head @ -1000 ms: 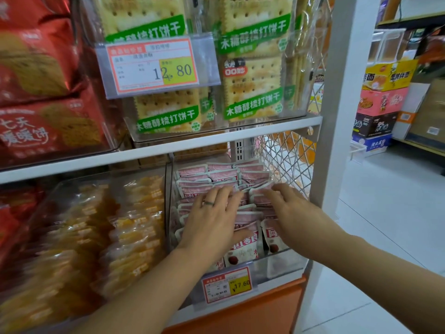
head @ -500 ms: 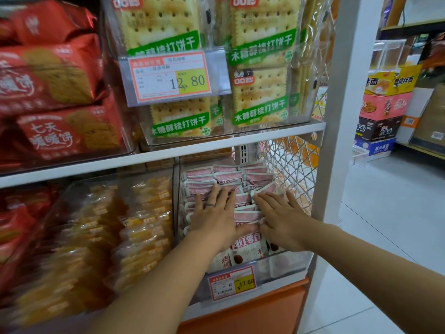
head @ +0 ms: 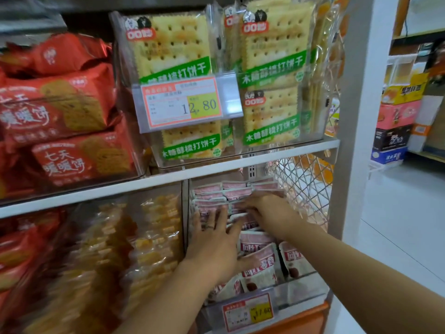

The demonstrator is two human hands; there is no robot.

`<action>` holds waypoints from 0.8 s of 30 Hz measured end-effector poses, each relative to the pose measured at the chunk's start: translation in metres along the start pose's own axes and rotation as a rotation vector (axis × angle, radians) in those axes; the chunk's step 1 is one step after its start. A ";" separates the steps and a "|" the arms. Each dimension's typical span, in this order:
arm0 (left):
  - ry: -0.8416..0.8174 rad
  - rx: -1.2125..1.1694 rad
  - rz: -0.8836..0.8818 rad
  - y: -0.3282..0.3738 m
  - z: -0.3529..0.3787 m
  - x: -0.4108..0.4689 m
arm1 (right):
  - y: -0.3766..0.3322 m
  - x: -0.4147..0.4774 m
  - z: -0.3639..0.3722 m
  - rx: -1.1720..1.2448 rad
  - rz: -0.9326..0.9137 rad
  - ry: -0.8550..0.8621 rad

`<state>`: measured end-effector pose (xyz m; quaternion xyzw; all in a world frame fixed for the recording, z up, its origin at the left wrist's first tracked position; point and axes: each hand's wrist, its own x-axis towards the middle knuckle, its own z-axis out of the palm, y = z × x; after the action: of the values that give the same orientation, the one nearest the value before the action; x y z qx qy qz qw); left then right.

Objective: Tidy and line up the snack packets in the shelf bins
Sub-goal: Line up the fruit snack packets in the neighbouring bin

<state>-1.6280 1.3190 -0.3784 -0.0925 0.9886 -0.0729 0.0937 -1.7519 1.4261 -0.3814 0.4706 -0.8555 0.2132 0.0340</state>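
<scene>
Pink-and-white snack packets (head: 258, 268) stand in rows inside a clear bin (head: 303, 289) on the lower shelf, right of centre. My left hand (head: 214, 244), with a ring on one finger, lies flat with spread fingers on the packets in the left half of the bin. My right hand (head: 267, 209) reaches further back, its fingers pressed on the tops of the rear packets (head: 231, 192). Neither hand lifts a packet. The packets under both palms are hidden.
A price tag (head: 248, 312) hangs on the bin's front. Left of it is a bin of yellow wrapped snacks (head: 144, 239). Above are green-label cracker packs (head: 272, 112) and red biscuit bags (head: 67, 141). A white upright post (head: 349, 165) and wire mesh (head: 303, 186) stand to the right.
My right hand has slid further back and to the left over the rear packets. My left hand has stayed pressed on the left rows. The view has tilted upward a little.
</scene>
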 end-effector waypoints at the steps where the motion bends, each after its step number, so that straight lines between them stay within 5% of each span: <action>1: 0.002 -0.008 0.002 -0.001 0.000 0.001 | 0.001 0.004 0.001 0.012 0.011 0.010; 14: -0.033 -0.085 -0.033 -0.001 0.000 0.009 | 0.024 0.016 -0.014 0.145 0.178 -0.089; 19: -0.031 -0.053 -0.040 -0.002 0.002 0.009 | 0.025 0.017 -0.019 -0.094 0.129 -0.096; 24: -0.034 -0.064 -0.049 -0.001 0.004 0.013 | 0.027 0.018 -0.004 -0.074 0.082 -0.090</action>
<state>-1.6391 1.3150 -0.3843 -0.1208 0.9862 -0.0421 0.1055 -1.7846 1.4264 -0.3821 0.4428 -0.8820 0.1612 0.0044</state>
